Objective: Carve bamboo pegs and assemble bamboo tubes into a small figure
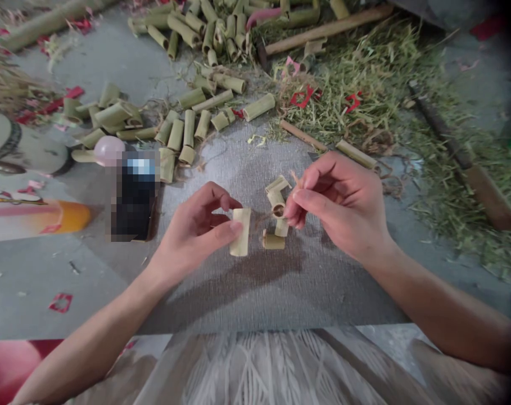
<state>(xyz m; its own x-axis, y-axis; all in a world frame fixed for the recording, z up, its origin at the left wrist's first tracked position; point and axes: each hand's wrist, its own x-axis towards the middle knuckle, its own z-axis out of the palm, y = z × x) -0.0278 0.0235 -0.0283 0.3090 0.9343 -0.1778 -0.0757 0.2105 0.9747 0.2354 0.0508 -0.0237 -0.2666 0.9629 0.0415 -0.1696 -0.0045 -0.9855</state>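
Observation:
Between thumb and fingers, my left hand [202,222] grips a short pale bamboo piece [240,239] upright above the table. My right hand [339,205] pinches the end of a thin brown twine [296,179] between thumb and forefinger. Just left of my right hand, a chain of short bamboo pieces [275,198] hangs or lies; I cannot tell which. A bamboo tube section [274,242] sits at its lower end, beside the piece in my left hand. How the twine runs through the pieces is hidden by my fingers.
Several cut bamboo tubes [188,129] spread across the grey table [238,298]. A phone [135,197] lies left, near a pink balloon-like ball [109,151]. A wooden-handled hammer [326,31], plant shavings [377,73] and a long wooden-handled blade [466,152] lie at the back and right.

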